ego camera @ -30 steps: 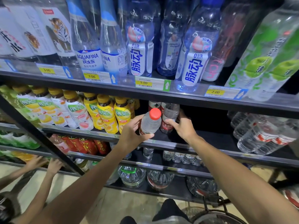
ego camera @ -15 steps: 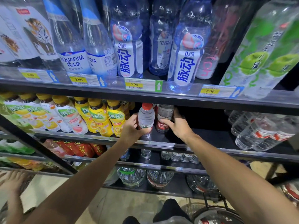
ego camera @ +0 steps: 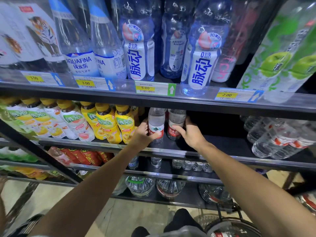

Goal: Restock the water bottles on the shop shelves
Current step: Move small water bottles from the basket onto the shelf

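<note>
Two small clear water bottles with red labels stand side by side on the middle black shelf (ego camera: 222, 147). My left hand (ego camera: 142, 135) grips the left water bottle (ego camera: 156, 122) around its label, upright, its cap hidden under the shelf above. My right hand (ego camera: 191, 134) holds the right water bottle (ego camera: 176, 120), thumb across the front of its label and fingers behind it. Both bottles rest near the shelf's front, right of the yellow drinks.
Yellow-capped drink bottles (ego camera: 106, 124) fill the shelf's left part. More water bottles (ego camera: 277, 137) lie at its right end, with dark shelf between. Tall bottles (ego camera: 136, 48) crowd the upper shelf; large jugs (ego camera: 140, 185) sit on the lowest one. A basket with bottles (ego camera: 227, 230) sits by my feet.
My left hand has carried its red-capped bottle in under the upper shelf and set it upright beside the other one. The camera moved closer. Another person's hands at lower left have mostly left view.
</note>
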Demonstrator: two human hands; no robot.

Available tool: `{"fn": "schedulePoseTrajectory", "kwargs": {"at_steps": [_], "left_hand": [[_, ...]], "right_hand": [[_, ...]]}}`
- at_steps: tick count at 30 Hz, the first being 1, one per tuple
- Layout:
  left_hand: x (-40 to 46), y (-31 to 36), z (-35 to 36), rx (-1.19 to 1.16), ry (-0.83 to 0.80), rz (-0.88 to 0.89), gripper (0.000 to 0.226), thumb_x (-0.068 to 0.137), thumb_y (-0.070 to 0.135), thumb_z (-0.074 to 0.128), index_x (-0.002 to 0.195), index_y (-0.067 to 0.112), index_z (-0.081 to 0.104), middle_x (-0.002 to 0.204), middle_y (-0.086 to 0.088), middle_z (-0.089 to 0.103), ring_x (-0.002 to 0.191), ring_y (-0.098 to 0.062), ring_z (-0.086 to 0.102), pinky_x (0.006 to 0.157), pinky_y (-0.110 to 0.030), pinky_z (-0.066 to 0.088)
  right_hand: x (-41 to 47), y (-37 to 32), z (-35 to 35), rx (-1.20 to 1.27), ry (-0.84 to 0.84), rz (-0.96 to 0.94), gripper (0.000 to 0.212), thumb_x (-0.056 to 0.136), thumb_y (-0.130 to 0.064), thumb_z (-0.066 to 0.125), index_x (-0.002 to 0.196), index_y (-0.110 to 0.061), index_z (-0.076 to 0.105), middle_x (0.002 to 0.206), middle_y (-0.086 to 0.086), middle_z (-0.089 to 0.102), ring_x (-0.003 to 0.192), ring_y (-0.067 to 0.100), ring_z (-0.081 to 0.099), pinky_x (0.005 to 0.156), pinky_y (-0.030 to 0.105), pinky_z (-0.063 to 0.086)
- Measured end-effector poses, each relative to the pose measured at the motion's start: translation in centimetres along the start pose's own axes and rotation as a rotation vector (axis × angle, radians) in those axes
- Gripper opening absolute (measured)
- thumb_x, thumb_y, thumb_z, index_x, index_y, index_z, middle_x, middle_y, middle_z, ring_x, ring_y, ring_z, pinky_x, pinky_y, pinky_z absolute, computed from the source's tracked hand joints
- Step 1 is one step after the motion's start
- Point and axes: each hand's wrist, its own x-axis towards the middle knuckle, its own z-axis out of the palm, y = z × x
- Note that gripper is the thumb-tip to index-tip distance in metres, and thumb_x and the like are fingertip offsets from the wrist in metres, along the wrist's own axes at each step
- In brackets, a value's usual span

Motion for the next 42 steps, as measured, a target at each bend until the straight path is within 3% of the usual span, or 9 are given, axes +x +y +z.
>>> {"fn": "schedulePoseTrajectory", "kwargs": {"at_steps": [5,14,19,24,27,31,35,38,42], "left_hand": [[-0.9,-1.4,0.3,0.253,0.062,0.07,0.062,0.072,0.008,0.089,0.121,0.0,0.052,0.118,-0.015,0.072,0.11,-0.029,0.07,0.095,-0.047,0.057],[0.7,-1.5,0.5,0.308,0.091,0.03,0.054,0.078,0.013,0.087,0.118,-0.002,0.054,0.119,-0.016,0.073,0.109,-0.028,0.071,0.094,-0.043,0.059],[2.2,-1.1,1.1,0.226,0.097,-0.041,0.043,0.085,0.013,0.08,0.121,0.003,0.058,0.119,-0.012,0.073,0.106,-0.017,0.07,0.07,0.0,0.048],[3.4,-0.6,1.3,0.268,0.088,-0.027,0.05,0.088,0.014,0.077,0.129,0.006,0.05,0.123,-0.011,0.072,0.102,-0.009,0.063,0.068,0.002,0.04],[3.7,-0.7,1.2,0.27,0.085,-0.046,0.05,0.088,0.012,0.077,0.129,0.006,0.049,0.126,-0.011,0.071,0.114,-0.02,0.066,0.069,0.005,0.04],[3.6,-0.7,1.1,0.319,0.118,-0.047,0.051,0.087,0.022,0.078,0.129,0.007,0.053,0.12,-0.013,0.072,0.108,-0.026,0.066,0.088,-0.024,0.049],[2.4,-0.1,1.4,0.446,0.07,-0.096,0.04,0.091,0.028,0.073,0.118,0.0,0.064,0.104,-0.019,0.068,0.106,-0.036,0.063,0.075,-0.02,0.034],[0.6,1.2,1.1,0.557,0.008,-0.103,0.054,0.09,0.03,0.075,0.125,-0.006,0.055,0.121,-0.026,0.06,0.118,-0.04,0.056,0.09,-0.03,0.039],[-2.9,3.1,-0.3,0.656,-0.066,-0.027,0.069,0.084,0.028,0.077,0.143,0.007,0.047,0.143,-0.014,0.054,0.132,-0.032,0.051,0.105,-0.031,0.038]], "right_hand": [[-1.9,1.1,0.9,-0.05,-0.052,0.109,0.071,0.089,-0.052,0.072,0.141,-0.01,0.048,0.134,0.009,0.068,0.123,0.026,0.064,0.104,0.046,0.051],[-1.6,0.9,2.1,-0.4,0.08,0.135,0.06,0.097,-0.063,0.051,0.118,-0.008,0.063,0.108,0.019,0.072,0.104,0.045,0.065,0.075,0.043,0.049],[-0.3,0.8,2.3,-0.527,0.065,0.144,0.066,0.098,-0.065,0.044,0.115,-0.003,0.063,0.105,0.024,0.071,0.102,0.047,0.065,0.079,0.047,0.05],[0.6,1.0,2.5,-0.616,0.029,0.16,0.067,0.101,-0.062,0.039,0.114,-0.001,0.065,0.107,0.028,0.07,0.102,0.048,0.064,0.082,0.047,0.05],[0.8,1.1,2.6,-0.591,0.024,0.162,0.062,0.102,-0.058,0.042,0.12,-0.003,0.064,0.109,0.029,0.069,0.103,0.048,0.064,0.083,0.047,0.05],[1.2,0.8,2.3,-0.555,-0.03,0.156,0.051,0.104,-0.052,0.045,0.135,-0.012,0.054,0.119,0.026,0.066,0.111,0.046,0.062,0.088,0.045,0.05],[0.4,0.5,1.6,-0.448,-0.126,0.235,0.068,0.1,-0.065,0.042,0.139,-0.011,0.053,0.131,0.021,0.064,0.12,0.041,0.06,0.097,0.046,0.051],[-1.9,0.2,0.4,-0.374,-0.169,0.216,0.081,0.098,-0.065,0.048,0.156,-0.011,0.032,0.153,0.017,0.047,0.14,0.035,0.047,0.112,0.047,0.042],[-6.5,0.0,-2.6,-0.371,-0.148,0.169,0.076,0.099,-0.06,0.052,0.159,-0.017,0.032,0.161,0.009,0.04,0.146,0.03,0.038,0.118,0.045,0.035]]}}
